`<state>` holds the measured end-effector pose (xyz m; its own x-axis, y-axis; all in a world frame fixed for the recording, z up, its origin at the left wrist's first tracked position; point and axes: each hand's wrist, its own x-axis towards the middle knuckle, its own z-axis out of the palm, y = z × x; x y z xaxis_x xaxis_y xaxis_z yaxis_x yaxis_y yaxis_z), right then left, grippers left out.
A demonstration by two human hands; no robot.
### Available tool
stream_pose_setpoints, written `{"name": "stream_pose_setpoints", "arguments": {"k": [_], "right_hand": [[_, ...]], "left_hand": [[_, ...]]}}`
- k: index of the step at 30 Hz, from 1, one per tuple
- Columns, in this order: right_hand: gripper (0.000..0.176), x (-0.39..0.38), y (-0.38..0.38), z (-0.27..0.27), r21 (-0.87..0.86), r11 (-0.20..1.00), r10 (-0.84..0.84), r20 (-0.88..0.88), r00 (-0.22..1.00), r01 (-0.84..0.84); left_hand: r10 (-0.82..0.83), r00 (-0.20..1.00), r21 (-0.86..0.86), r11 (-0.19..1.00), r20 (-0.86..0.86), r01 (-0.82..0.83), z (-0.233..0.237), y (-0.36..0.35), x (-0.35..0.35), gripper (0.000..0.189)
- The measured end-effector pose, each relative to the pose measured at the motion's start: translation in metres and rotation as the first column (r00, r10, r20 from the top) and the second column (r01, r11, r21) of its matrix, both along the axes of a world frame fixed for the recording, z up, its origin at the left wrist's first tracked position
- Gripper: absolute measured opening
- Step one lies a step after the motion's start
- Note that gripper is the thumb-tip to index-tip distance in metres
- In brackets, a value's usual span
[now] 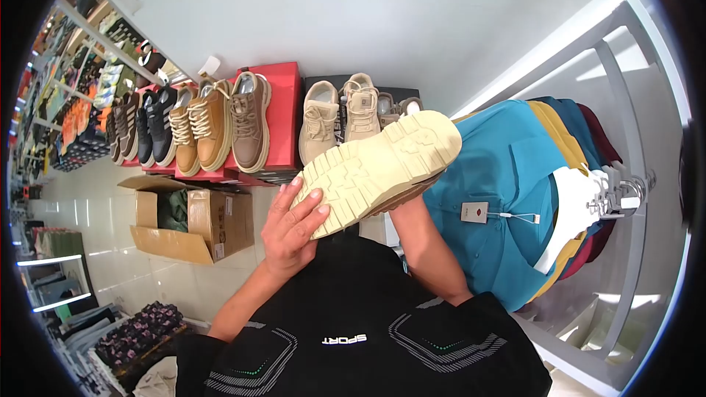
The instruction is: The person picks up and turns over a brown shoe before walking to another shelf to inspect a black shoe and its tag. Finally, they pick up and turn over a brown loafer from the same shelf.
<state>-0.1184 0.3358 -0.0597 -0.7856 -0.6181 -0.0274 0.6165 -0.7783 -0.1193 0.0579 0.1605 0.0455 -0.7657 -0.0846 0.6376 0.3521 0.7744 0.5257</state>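
A shoe with a thick cream lugged sole is held up in front of my chest, sole turned toward the camera. My left hand grips its near end, fingers spread on the sole and thumb around the edge. My right forearm rises behind the shoe. The hand itself is hidden by the shoe, so its grip cannot be seen. I wear a black shirt with white lettering.
Brown, tan, black and beige shoes stand in rows on red boxes. An open cardboard box sits on the tiled floor. Teal, yellow and maroon shirts hang on a white rack at right. Shelves of goods line the left.
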Motion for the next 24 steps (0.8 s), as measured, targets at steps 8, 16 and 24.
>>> {"name": "stream_pose_setpoints", "arguments": {"k": [8,16,24], "right_hand": [[0.055,0.012,-0.008,-0.005,0.077,0.996,0.053,0.019,0.998,-0.055],[0.057,0.021,-0.021,0.005,0.245,0.969,0.012,0.033,0.999,-0.02],[0.078,0.025,-0.085,0.058,0.208,0.977,0.045,-0.002,0.999,-0.044]], "left_hand": [[0.065,0.997,-0.06,0.996,0.03,-0.063,-0.002,0.001,0.026,0.051],[0.006,1.0,-0.047,0.999,0.009,-0.006,-0.003,-0.034,0.025,0.056],[-0.256,0.904,0.868,0.456,0.342,-0.199,-0.032,-0.082,0.016,0.064]]}}
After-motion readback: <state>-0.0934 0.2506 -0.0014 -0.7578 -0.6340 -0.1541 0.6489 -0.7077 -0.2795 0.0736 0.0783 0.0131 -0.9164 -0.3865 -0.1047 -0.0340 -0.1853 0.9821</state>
